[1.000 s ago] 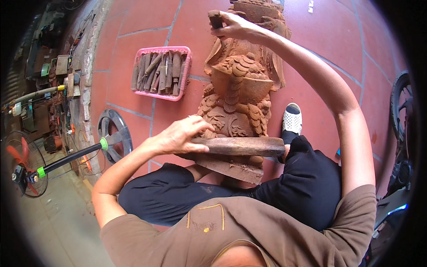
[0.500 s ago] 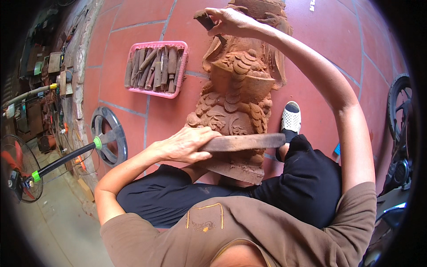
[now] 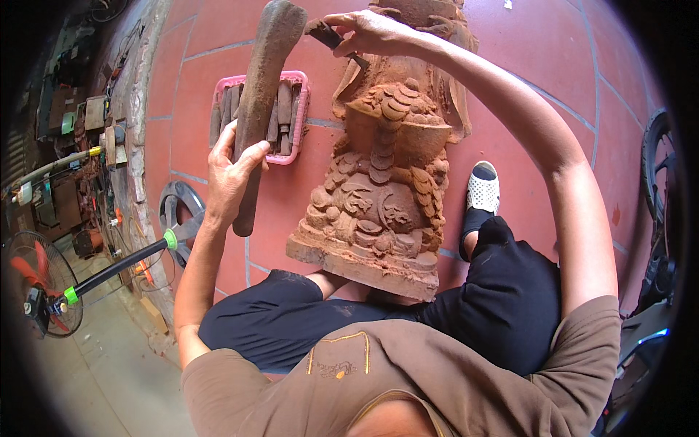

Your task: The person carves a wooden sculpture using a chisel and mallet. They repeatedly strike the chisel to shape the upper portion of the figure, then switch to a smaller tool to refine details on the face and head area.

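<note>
Left hand: left of frame centre, fingers and thumb wrapped around the lower half of a wooden club. The thumb lies across the near face; the other fingers are partly hidden behind the shaft. The club stands nearly upright in the frame, its thick end at the upper edge.

Right hand: upper centre, fingers curled closely around a dark chisel-like tool. The finger placement is partly concealed. The tool's thin end points down and right, over the left side of the carved wooden piece; whether it touches cannot be told.

The carved piece occupies the centre, below the right hand and right of the left hand. Its far end is cut off by the upper edge.

Behind the club, upper left, a pink basket holds handled tools; the club covers part of both. A fan, far left, is dimmed at the lens rim.
</note>
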